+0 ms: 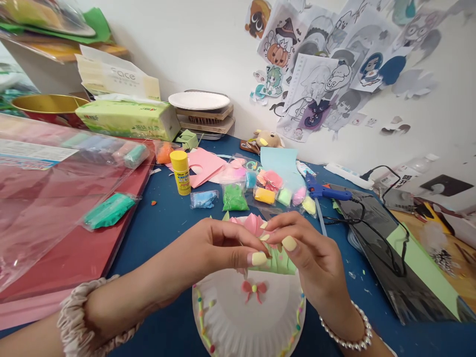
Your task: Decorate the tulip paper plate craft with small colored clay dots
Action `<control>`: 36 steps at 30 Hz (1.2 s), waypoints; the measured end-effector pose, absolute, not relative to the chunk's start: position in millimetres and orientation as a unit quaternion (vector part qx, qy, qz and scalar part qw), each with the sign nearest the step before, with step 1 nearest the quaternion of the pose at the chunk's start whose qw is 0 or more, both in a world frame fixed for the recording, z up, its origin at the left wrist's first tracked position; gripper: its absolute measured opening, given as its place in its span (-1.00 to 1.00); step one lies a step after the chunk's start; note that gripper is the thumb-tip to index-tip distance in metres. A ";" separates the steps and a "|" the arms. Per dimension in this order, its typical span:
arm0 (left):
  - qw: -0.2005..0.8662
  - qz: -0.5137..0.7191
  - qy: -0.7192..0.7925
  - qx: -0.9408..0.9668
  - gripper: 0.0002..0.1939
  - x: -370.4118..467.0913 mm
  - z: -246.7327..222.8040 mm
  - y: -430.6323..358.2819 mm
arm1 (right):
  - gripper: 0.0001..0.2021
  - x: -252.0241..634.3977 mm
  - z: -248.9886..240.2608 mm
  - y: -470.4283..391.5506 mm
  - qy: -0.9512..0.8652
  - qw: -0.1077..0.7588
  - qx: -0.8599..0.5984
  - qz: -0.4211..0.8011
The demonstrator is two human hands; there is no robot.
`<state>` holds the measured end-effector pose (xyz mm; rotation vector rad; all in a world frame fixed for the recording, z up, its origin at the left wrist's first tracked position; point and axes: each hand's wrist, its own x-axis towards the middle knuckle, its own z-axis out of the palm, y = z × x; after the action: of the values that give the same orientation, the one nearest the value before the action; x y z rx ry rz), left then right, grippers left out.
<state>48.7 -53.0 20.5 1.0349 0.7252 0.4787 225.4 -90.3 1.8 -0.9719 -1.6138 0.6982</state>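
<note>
My left hand (223,243) is closed in a pinch, thumb against index finger. My right hand (312,253) meets it with bent fingers drawn together near the thumb. Whatever lies between the fingertips is too small or hidden to make out. Both hands are above a decorated white paper plate (238,322). A pink clay bow (254,290) with a yellow-green centre sits on the plate, and small coloured dots run along its left and right edges. Behind the fingers, pink paper petals (253,223) and a light green paper strip (280,263) partly show at the plate's top.
Bagged clay, including a green packet (235,197), lies behind the hands beside a yellow glue stick (180,172). To the right, a blue glue gun (327,191) trails a black cord over a dark sheet (375,253). A red folder (100,248) fills the left.
</note>
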 end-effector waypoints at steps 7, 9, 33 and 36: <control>0.791 0.200 0.320 0.481 -0.93 49.9 21.4 -52.9 | -0.87 224.9 3.1 -90.6 -0.698 0.515 -0.379 0.322; 0.788 0.197 0.323 0.486 -0.93 49.5 21.7 -53.1 | -0.86 224.2 3.6 -90.7 -0.704 0.507 -0.370 0.333; 0.703 0.292 0.328 0.560 -0.88 51.3 15.1 -58.7 | -0.92 204.9 -3.3 -95.5 -0.461 0.550 -0.352 0.600; 0.593 0.323 0.321 0.665 -0.87 50.3 14.0 -58.9 | -0.94 204.1 -2.2 -96.5 -0.445 0.543 -0.367 0.610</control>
<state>50.3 -58.9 14.0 1.5452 0.7460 0.7511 204.1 -96.5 -2.2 -0.8708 -1.0557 1.4485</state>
